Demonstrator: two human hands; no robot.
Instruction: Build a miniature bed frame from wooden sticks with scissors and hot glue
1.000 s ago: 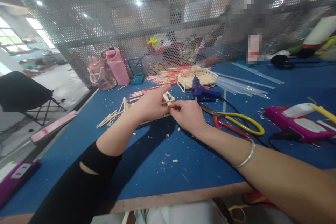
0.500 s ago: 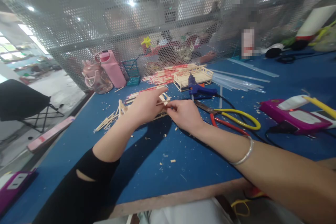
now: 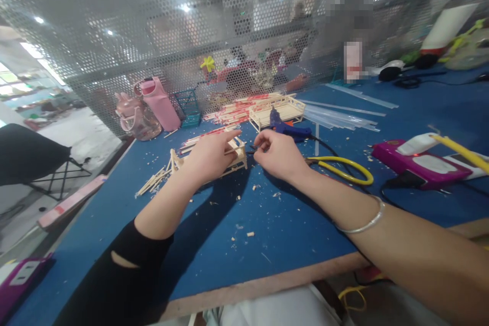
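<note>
My left hand (image 3: pixel 210 158) has its fingers closed on the near end of a small frame of pale wooden sticks (image 3: pixel 240 157), which rests low over the table; the hand covers much of it. A short distance to the right, my right hand (image 3: pixel 280 155) is apart from the frame, with thumb and fingers curled together. Whatever is between those fingertips is too small to make out. Behind the right hand lies a blue glue gun (image 3: pixel 292 130). Pliers with a yellow handle (image 3: pixel 349 169) lie partly hidden under the right wrist.
A finished-looking stick tray (image 3: pixel 277 112) stands behind, beside red-marked sticks (image 3: pixel 229 112) and clear glue sticks (image 3: pixel 340 117). Loose cut sticks (image 3: pixel 155 181) lie left. A pink bottle (image 3: pixel 162 104) stands at the back; a purple power strip (image 3: pixel 420 163) is right. Wood scraps dot the blue table (image 3: pixel 229 260).
My right hand has drawn back to the right, away from the stick frame, and now covers the pliers' jaws and red handle. My left hand stays on the frame. The view has shifted slightly.
</note>
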